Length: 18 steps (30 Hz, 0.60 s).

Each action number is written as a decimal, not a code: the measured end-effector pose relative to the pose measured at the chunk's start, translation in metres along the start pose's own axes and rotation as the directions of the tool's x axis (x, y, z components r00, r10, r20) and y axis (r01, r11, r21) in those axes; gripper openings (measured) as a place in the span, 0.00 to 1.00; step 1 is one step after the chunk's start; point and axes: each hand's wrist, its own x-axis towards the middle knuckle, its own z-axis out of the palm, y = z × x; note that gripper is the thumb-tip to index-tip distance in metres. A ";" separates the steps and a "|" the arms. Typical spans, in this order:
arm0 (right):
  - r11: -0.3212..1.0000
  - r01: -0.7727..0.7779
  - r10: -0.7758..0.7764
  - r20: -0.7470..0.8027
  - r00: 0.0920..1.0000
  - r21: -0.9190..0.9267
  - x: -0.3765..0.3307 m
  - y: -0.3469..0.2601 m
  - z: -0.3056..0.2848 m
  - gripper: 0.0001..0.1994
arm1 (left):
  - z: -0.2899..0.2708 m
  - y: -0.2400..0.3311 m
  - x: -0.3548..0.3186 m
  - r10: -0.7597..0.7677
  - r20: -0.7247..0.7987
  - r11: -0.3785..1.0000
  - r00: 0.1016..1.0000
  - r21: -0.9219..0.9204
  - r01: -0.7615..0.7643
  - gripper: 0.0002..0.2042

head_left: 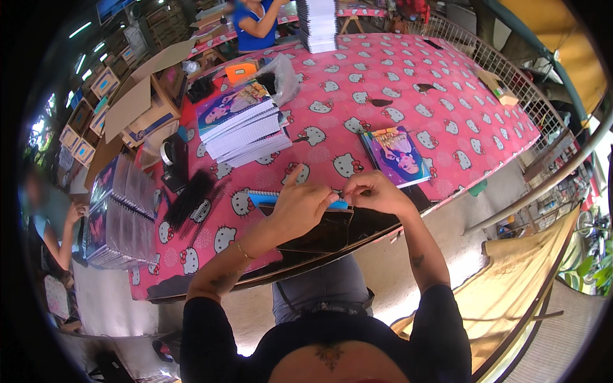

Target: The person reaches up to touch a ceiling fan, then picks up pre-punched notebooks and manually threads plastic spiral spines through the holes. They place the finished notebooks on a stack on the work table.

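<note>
Close to the table's near edge, a blue-covered spiral notebook [263, 198] lies partly under my hands, its coil along the far side. My left hand [299, 209] rests over it, thumb and fingers closed at the coil and one finger sticking up. At the right end of that notebook my right hand [378, 193] is curled in a pinch; what lies between the fingertips is too small to make out. A dark board [319, 231] sits beneath the notebook. Just beyond my right hand lies another spiral notebook [399, 156] with a colourful illustrated cover.
Stacked notebooks [239, 127] stand ahead left, with black coils [191, 198] nearer me. More wrapped notebooks [121, 217] fill the left edge. Cardboard boxes [153, 105] are behind. A tall stack [317, 25] rises at the far side, near a person in blue [255, 25]. Another person [57, 223] is left.
</note>
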 end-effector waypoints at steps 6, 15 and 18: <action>0.811 0.110 -0.361 -0.343 0.867 -0.575 0.005 -0.010 0.039 0.07 | -0.002 0.009 -0.009 0.064 0.004 0.990 0.998 0.122 -0.064 0.07; 0.985 0.067 -0.098 -0.190 0.977 -0.161 -0.023 -0.024 0.043 0.24 | -0.045 0.013 0.017 0.136 0.051 0.977 0.989 -0.172 -0.125 0.16; 0.926 0.051 -0.259 -0.530 0.807 -0.375 -0.034 -0.043 0.020 0.17 | -0.071 0.005 0.037 0.275 -0.171 0.960 0.946 0.097 -0.261 0.15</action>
